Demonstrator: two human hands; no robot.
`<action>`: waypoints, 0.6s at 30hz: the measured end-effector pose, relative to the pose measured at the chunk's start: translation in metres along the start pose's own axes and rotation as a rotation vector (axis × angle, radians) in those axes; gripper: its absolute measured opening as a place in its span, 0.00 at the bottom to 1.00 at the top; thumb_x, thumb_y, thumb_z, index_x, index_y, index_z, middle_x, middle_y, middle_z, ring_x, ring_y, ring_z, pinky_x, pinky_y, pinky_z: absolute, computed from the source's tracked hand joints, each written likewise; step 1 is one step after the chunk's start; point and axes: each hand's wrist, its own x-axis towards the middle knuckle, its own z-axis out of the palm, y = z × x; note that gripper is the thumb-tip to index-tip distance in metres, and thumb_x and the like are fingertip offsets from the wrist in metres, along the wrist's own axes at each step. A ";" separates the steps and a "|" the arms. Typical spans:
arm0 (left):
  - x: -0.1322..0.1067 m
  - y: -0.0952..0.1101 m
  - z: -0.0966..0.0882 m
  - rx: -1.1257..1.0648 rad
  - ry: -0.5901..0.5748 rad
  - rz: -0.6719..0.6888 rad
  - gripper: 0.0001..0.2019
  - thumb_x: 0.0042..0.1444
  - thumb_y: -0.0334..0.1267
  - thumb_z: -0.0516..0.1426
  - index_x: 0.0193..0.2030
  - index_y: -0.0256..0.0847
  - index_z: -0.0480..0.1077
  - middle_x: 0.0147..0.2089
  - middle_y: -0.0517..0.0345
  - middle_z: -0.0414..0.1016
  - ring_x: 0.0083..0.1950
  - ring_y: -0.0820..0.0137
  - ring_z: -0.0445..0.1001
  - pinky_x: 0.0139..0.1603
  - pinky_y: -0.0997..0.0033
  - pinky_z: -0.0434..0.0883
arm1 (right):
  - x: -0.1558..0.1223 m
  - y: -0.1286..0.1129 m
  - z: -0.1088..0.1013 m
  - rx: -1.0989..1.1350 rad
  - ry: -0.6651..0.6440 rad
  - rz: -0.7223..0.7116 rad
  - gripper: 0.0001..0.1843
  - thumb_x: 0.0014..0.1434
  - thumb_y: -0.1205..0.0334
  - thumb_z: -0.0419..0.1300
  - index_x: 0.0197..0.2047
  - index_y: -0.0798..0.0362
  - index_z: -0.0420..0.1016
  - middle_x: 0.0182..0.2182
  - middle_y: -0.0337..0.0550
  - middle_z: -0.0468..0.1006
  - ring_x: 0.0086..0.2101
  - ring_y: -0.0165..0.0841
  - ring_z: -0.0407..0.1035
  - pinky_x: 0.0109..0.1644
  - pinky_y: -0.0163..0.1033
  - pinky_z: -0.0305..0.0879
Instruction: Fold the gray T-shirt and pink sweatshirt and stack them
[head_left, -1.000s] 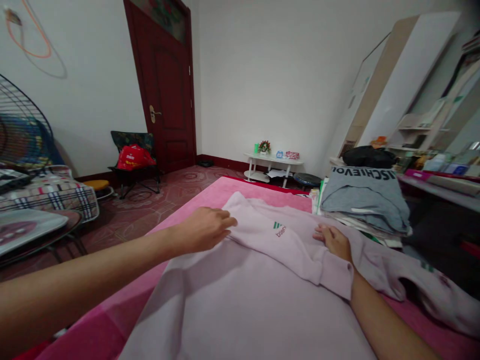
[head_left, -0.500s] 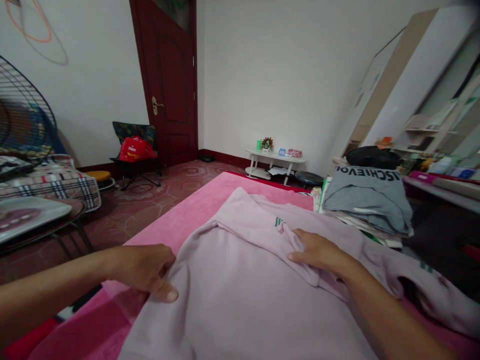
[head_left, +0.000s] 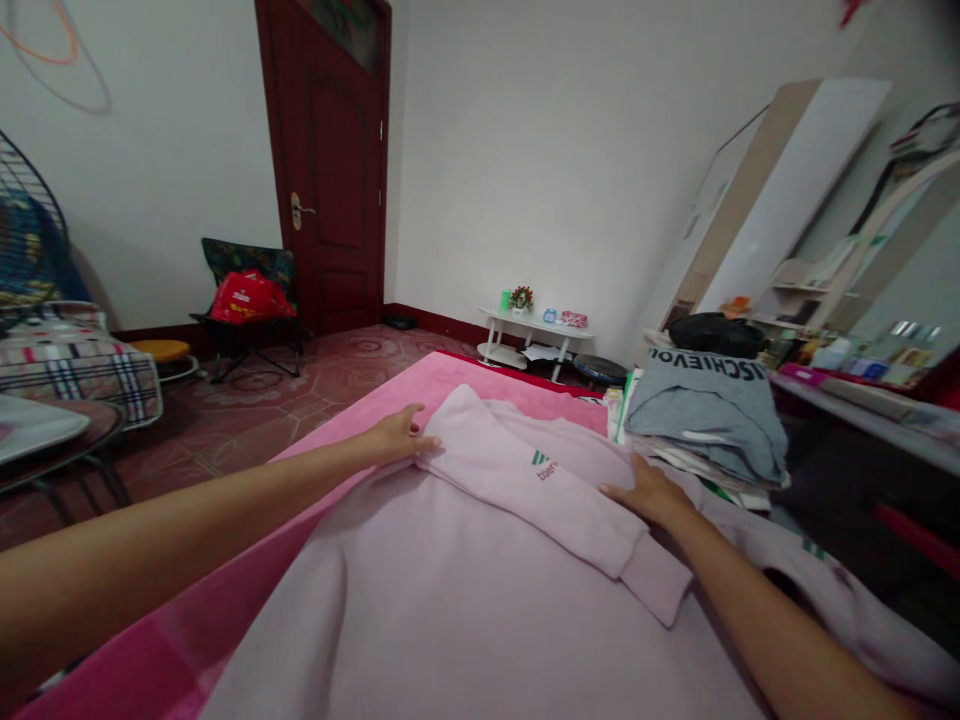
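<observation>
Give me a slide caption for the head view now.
Left hand and right hand at a pale pink top, one sleeve folded across it, near stacked clothes.

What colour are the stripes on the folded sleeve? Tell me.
The stripes on the sleeve are green, seen in the head view.

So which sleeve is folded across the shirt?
The sleeve between the left hand and right hand; the other sleeve stretches out to the right.

The sweatshirt (head_left: 465, 610) looks like matt, smooth cloth; the pink cover (head_left: 397, 392), softly napped fabric; the grey shirt (head_left: 697, 410), matt cloth; the door (head_left: 334, 170), satiny wood; its handle (head_left: 298, 211), shiny metal; the red bag (head_left: 251, 298), creased plastic.
</observation>
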 end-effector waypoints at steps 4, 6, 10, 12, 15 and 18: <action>0.029 0.012 0.030 0.035 0.058 0.145 0.45 0.44 0.51 0.64 0.68 0.41 0.54 0.64 0.46 0.64 0.60 0.54 0.67 0.60 0.61 0.63 | 0.004 -0.002 -0.008 -0.054 -0.055 0.001 0.55 0.46 0.36 0.62 0.67 0.63 0.51 0.54 0.65 0.69 0.51 0.50 0.68 0.48 0.47 0.65; 0.036 0.013 0.040 0.043 0.051 0.204 0.38 0.44 0.44 0.64 0.63 0.42 0.62 0.63 0.51 0.66 0.62 0.55 0.66 0.62 0.63 0.61 | 0.007 -0.007 -0.015 -0.057 -0.089 -0.027 0.39 0.49 0.45 0.64 0.57 0.63 0.67 0.47 0.62 0.75 0.45 0.47 0.72 0.43 0.43 0.66; 0.042 0.022 0.039 0.046 0.107 0.331 0.26 0.48 0.35 0.61 0.57 0.43 0.71 0.57 0.55 0.72 0.58 0.58 0.69 0.62 0.64 0.62 | 0.022 -0.024 -0.036 -0.041 -0.069 -0.043 0.12 0.50 0.61 0.62 0.36 0.61 0.77 0.29 0.53 0.79 0.35 0.41 0.74 0.36 0.37 0.65; 0.049 0.036 0.028 0.094 0.232 0.447 0.24 0.49 0.33 0.59 0.56 0.43 0.72 0.56 0.55 0.73 0.57 0.59 0.70 0.61 0.63 0.63 | 0.035 -0.035 -0.052 -0.018 -0.016 -0.040 0.12 0.54 0.62 0.58 0.37 0.61 0.77 0.25 0.50 0.78 0.33 0.39 0.74 0.35 0.36 0.65; 0.070 0.063 0.009 0.252 0.447 0.499 0.22 0.54 0.34 0.56 0.57 0.48 0.70 0.56 0.55 0.71 0.56 0.59 0.69 0.59 0.62 0.64 | 0.061 -0.052 -0.072 0.055 0.217 -0.022 0.15 0.56 0.62 0.55 0.44 0.61 0.74 0.28 0.51 0.78 0.38 0.41 0.73 0.40 0.38 0.66; 0.096 0.071 0.001 0.443 0.515 0.387 0.25 0.59 0.39 0.53 0.65 0.53 0.60 0.60 0.51 0.64 0.57 0.57 0.67 0.57 0.59 0.64 | 0.081 -0.063 -0.067 0.176 0.383 -0.004 0.25 0.56 0.62 0.56 0.56 0.62 0.65 0.39 0.54 0.79 0.44 0.42 0.72 0.46 0.40 0.66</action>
